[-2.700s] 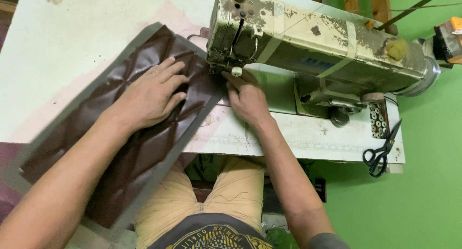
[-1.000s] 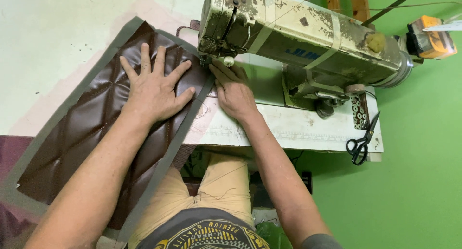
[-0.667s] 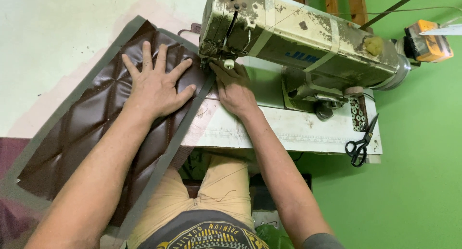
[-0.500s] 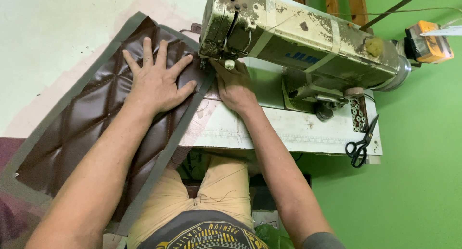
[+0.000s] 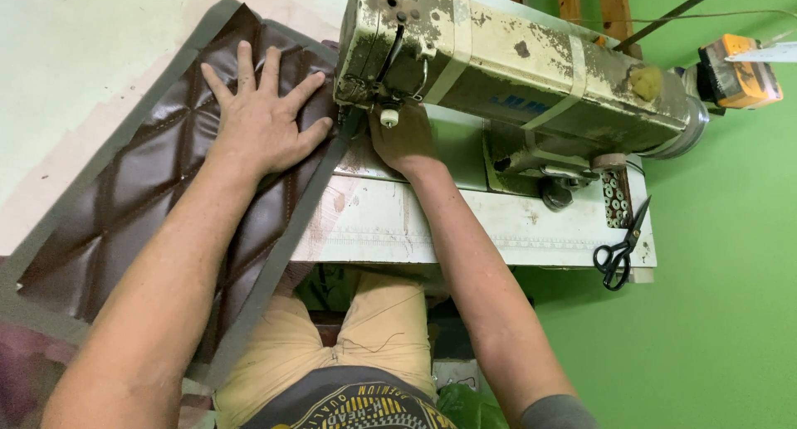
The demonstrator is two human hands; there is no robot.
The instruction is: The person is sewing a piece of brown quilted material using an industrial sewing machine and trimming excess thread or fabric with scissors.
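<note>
— What have you got in view?

— My left hand [image 5: 264, 124] lies flat, fingers [image 5: 246, 64] spread wide, pressing the brown quilted leatherette panel with grey border strips [image 5: 141, 205] onto the pale worn table [image 5: 75, 80]. The panel runs from the lower left of the frame up to the needle area at upper centre, its near end hanging off the table edge over my lap.

— And the right?

— My right hand [image 5: 407, 138] sits just under the head of the old cream-coloured, chipped sewing machine [image 5: 515, 68], resting on the panel's edge. The machine head hides its fingers, so I cannot tell whether they pinch the border or merely press it.

— What worries you?

— That right hand is very close to the needle; I judge a slip forward could put a fingertip under it. Also, the overhanging part could drag the panel sideways and pull the seam off the grey border.

— Anything else about?

— Black-handled scissors [image 5: 618, 255] lie at the right end of the table, well apart.
</note>
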